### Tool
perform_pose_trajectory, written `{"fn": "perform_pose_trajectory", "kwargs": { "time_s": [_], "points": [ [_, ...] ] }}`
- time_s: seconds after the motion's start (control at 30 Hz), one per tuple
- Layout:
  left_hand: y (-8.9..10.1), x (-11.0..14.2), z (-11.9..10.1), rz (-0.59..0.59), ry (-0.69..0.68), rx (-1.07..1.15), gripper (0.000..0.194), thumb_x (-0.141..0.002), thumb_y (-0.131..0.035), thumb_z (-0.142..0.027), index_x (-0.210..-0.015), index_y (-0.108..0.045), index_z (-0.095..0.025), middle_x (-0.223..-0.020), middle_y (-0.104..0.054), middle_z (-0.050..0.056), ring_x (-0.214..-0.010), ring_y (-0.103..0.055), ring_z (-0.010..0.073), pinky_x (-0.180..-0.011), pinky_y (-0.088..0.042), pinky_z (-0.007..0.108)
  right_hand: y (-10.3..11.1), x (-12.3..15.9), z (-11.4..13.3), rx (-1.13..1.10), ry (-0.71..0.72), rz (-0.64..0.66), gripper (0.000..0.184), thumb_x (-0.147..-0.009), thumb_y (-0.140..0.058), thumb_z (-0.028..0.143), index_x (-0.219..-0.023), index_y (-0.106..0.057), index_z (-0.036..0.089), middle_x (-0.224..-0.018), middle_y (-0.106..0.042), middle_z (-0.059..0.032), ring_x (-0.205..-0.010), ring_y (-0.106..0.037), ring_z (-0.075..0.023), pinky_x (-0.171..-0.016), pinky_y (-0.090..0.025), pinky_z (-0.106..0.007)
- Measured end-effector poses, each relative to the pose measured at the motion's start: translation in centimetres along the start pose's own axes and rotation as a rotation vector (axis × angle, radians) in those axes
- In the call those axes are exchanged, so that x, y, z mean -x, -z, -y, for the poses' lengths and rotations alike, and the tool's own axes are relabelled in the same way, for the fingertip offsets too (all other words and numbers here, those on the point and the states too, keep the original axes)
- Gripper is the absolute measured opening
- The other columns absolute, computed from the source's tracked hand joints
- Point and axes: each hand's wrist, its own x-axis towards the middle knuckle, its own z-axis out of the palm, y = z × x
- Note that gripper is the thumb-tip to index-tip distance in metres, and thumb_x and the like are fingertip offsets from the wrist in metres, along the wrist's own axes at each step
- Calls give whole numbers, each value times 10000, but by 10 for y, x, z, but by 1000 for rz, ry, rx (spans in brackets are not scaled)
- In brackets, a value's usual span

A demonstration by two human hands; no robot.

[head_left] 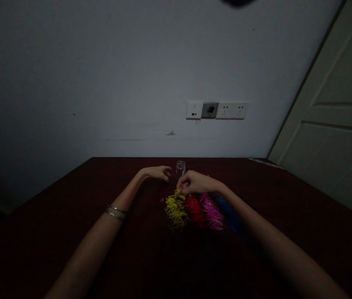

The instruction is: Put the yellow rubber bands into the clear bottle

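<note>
While a yellow pile [176, 212], red pile [195, 212], pink pile [212, 214] and blue pile [227, 211] of thin strips lay side by side on the tabletop [70, 216], the right hand [196, 182] pinched yellow strips in its grip at the yellow pile's far edge. The left hand [156, 172], grip loosely spread, curved near an upright clear jar [180, 167] before the wall [132, 83].

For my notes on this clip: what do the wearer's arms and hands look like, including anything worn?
Both forearms are bare, with no sleeves in view. Two thin, silvery bracelets circle the left wrist; none shows on the right. The left hand and right hand are ungloved.
</note>
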Motion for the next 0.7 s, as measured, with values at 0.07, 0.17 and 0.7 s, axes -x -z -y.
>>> {"fn": "perform_pose_trajectory", "kwargs": {
  "time_s": [0.07, 0.17, 0.7],
  "points": [
    [8, 4, 4, -72, 141, 3, 663, -526, -618, -141, -1169, -464, -91, -1019, -591, 135, -853, -566, 199, -717, -432, 300, 12, 3, 6, -39, 3, -39, 216, -662, -587, 239, -822, -651, 109, -617, -603, -17, -542, -535, -93, -503, -420, -206],
    [11, 6, 8, -168, 224, 52, 656, -586, -558, -171, -1220, -413, -85, -1083, -564, 160, -855, -569, 192, -704, -428, 298, 34, 4, 16, -52, 12, -104, 211, -664, -587, 255, -802, -652, 109, -618, -602, -16, -534, -523, -87, -509, -426, -210],
    [4, 1, 27, -376, 274, 196, 707, -664, -557, -185, -1294, -265, -50, -1054, -596, 190, -812, -595, 176, -603, -426, 241, 105, -42, 12, 110, -161, -64, 214, -571, -643, 231, -736, -669, 97, -652, -636, -39, -550, -531, -90, -495, -430, -209]
  ]
}}
